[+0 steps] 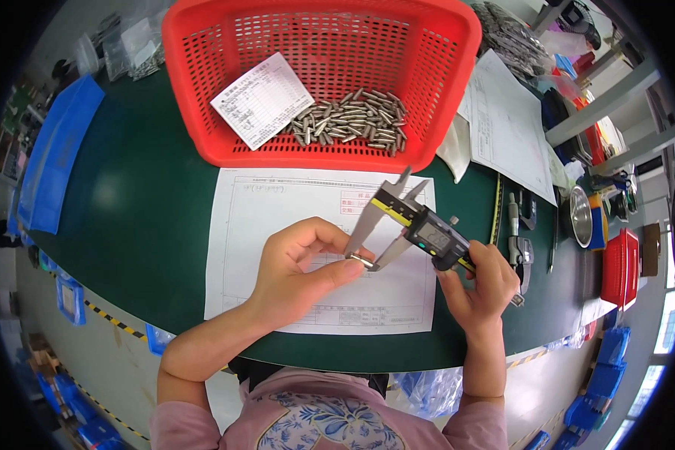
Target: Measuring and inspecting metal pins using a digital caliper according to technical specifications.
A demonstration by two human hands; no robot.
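Note:
My left hand (pixel 301 271) pinches a small metal pin (pixel 363 259) between thumb and fingers and holds it between the lower jaws of a digital caliper (pixel 416 225). My right hand (pixel 481 283) grips the caliper's body by the display, thumb on the slider. Both hands hover over a printed drawing sheet (pixel 277 217) lying on the dark green table (pixel 150 195). Behind the sheet stands a red plastic basket (pixel 202 90) with a heap of several similar metal pins (pixel 352 121) and a white paper slip (pixel 261 100).
More drawing sheets (pixel 511 127) lie at the right. Other measuring tools (pixel 519 240) rest beside my right hand, and a steel bowl (pixel 580 216) and a small red basket (pixel 622 268) stand farther right. A blue folder (pixel 52 165) is at the left, bagged parts (pixel 131 52) at the back.

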